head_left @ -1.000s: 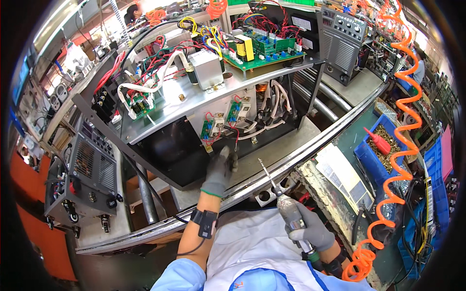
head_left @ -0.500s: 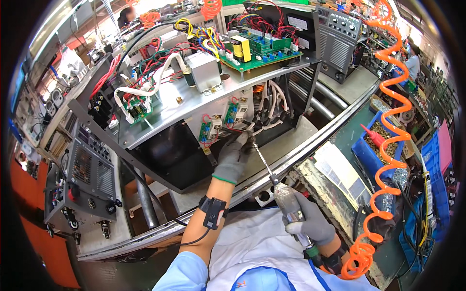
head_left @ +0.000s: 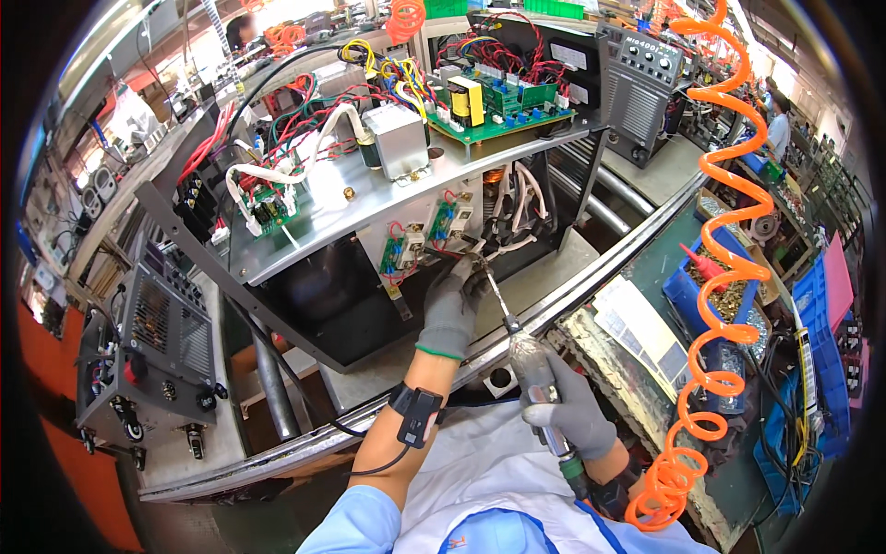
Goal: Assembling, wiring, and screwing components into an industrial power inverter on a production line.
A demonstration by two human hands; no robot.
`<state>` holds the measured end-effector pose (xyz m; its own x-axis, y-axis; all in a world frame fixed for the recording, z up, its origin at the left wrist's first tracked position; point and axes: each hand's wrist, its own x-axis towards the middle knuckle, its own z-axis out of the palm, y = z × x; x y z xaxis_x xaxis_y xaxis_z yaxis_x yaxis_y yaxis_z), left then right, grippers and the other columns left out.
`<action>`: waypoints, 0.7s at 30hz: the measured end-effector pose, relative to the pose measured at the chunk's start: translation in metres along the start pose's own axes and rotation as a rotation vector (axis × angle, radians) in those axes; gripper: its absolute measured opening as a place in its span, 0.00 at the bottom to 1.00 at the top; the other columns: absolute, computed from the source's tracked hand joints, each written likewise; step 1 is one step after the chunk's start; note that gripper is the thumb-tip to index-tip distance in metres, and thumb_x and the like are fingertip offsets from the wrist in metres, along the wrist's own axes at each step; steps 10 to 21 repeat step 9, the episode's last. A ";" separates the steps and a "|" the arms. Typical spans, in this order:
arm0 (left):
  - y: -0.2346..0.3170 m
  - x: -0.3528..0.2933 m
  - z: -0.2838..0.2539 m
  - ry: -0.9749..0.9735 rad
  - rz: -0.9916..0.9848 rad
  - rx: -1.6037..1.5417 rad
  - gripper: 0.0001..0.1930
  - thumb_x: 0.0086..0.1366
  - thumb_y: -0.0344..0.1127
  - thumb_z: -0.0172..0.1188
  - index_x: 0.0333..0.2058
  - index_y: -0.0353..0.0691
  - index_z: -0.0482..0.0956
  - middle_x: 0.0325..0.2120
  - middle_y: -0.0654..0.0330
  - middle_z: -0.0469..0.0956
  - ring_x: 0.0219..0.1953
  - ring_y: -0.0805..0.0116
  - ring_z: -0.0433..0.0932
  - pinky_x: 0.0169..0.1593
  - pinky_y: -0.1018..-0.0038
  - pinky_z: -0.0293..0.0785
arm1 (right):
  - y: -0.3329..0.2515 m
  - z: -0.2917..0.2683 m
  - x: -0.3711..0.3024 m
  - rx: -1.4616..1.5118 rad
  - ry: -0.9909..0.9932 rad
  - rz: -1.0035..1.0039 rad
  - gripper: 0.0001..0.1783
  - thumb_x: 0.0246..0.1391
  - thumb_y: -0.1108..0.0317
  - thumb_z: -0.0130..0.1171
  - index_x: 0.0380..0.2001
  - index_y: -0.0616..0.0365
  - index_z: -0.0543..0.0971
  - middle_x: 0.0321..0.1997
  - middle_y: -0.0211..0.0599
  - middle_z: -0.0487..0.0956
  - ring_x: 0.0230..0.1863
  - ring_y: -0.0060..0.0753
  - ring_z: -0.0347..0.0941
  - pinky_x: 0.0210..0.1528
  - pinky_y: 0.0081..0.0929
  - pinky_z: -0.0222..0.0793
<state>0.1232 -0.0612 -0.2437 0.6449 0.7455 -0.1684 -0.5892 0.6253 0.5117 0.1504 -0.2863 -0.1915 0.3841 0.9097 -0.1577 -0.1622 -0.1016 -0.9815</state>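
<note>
My right hand [head_left: 577, 411], in a grey glove, is wrapped round a metal air screwdriver [head_left: 532, 374] near my waist. Its long bit [head_left: 499, 300] slants up and away into the open lower bay of a welding machine chassis [head_left: 314, 300]. There my left hand [head_left: 452, 300], gloved in grey with a green cuff, has its fingers closed beside the bit's tip; what they pinch is hidden. Just beyond those fingers are small green circuit boards [head_left: 394, 251] and a bundle of white and black cables [head_left: 521, 208]. An orange coiled hose [head_left: 729, 258] hangs on the right and reaches down toward the screwdriver's rear.
A large green circuit board [head_left: 508, 120] and a metal box [head_left: 397, 143] sit on the chassis shelf. Finished-looking grey machines stand left [head_left: 171, 332] and far right [head_left: 637, 88]. Right of me are a paper sheet [head_left: 646, 337] and a blue bin of screws [head_left: 688, 295].
The right hand and screwdriver have shifted slightly left and up, and the bit stands a little steeper. The left hand stays by its tip. The whole view has shifted a little.
</note>
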 end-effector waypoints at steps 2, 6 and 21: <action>-0.003 0.001 -0.003 -0.016 -0.016 -0.048 0.10 0.59 0.30 0.56 0.40 0.36 0.74 0.32 0.57 0.77 0.31 0.64 0.76 0.31 0.72 0.74 | 0.002 0.004 0.005 -0.017 0.012 -0.028 0.50 0.30 0.60 0.66 0.59 0.66 0.56 0.45 0.38 0.72 0.44 0.28 0.68 0.50 0.25 0.62; 0.003 -0.002 -0.001 -0.068 -0.077 -0.146 0.12 0.58 0.31 0.56 0.42 0.36 0.73 0.34 0.56 0.77 0.35 0.62 0.76 0.37 0.69 0.76 | 0.004 0.002 0.008 -0.054 -0.006 -0.079 0.51 0.31 0.59 0.67 0.59 0.66 0.56 0.44 0.38 0.72 0.43 0.27 0.68 0.49 0.24 0.62; 0.003 -0.006 -0.001 -0.168 -0.059 0.051 0.17 0.58 0.33 0.57 0.45 0.36 0.71 0.36 0.54 0.77 0.38 0.60 0.76 0.41 0.68 0.75 | -0.006 0.004 0.004 -0.110 0.000 -0.076 0.51 0.31 0.58 0.67 0.60 0.63 0.56 0.44 0.38 0.72 0.44 0.27 0.67 0.49 0.23 0.61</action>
